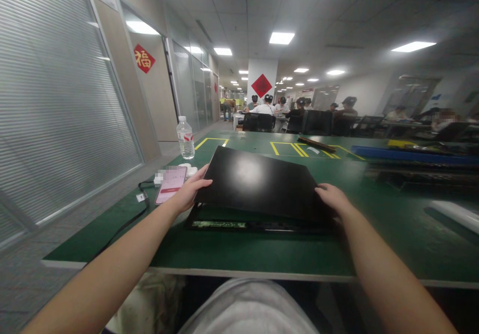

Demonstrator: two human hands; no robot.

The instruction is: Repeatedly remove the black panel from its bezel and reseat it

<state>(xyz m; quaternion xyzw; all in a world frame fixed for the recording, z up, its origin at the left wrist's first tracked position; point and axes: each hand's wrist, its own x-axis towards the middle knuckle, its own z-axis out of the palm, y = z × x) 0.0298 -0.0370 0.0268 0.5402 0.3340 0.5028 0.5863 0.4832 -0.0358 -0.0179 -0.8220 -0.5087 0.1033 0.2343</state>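
A glossy black flat panel [262, 181] is gripped at its left edge by the left hand [189, 192] and at its right by the right hand [334, 199]. It is held over a dark frame [292, 227] on the green tabletop [239, 256]; a green circuit board [219, 224] is exposed along the frame's near side.

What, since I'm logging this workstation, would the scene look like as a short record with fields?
Left hand: grips the left edge of a flat, glossy black rectangular panel
Right hand: grips the panel's right edge
Beneath panel: thin black frame with a narrow green circuit strip; contact unclear
Near left hand: rectangular phone with a pink screen
Beyond phone: clear plastic bottle, upright, white-capped
Surface: green tabletop
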